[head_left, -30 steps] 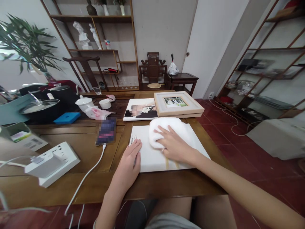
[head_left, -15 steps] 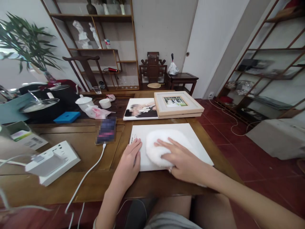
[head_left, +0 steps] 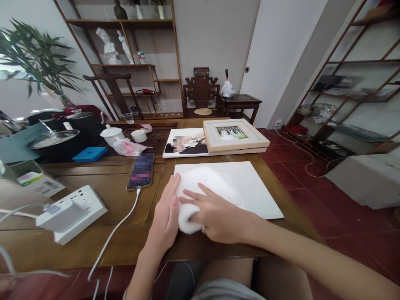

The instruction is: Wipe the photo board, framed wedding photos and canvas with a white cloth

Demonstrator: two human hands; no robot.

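Note:
A flat white board point(head_left: 261, 191) lies on the wooden table before me. On its left half rests a fluffy white cloth point(head_left: 204, 177), its near edge bulging over the board's front. My right hand point(head_left: 215, 212) is on the cloth with fingers spread, the thumb side bent into the curled near part, pressing and gripping it. Along the board's left edge, my left hand point(head_left: 167, 210) stands on its side, fingers stretched out and held together, against the cloth. The board's left corner is covered by the hands and cloth.
Behind the board are a photo print point(head_left: 186, 143) and stacked wooden picture frames point(head_left: 236, 135). To the left lie a phone point(head_left: 140, 171) on a charging cable point(head_left: 117, 227), a white power strip point(head_left: 73, 216), a blue box point(head_left: 89, 154) and pots point(head_left: 54, 143).
My right hand has slid the cloth left and toward me, to the board's near left part. My left hand has turned from lying on the board's edge to standing sideways.

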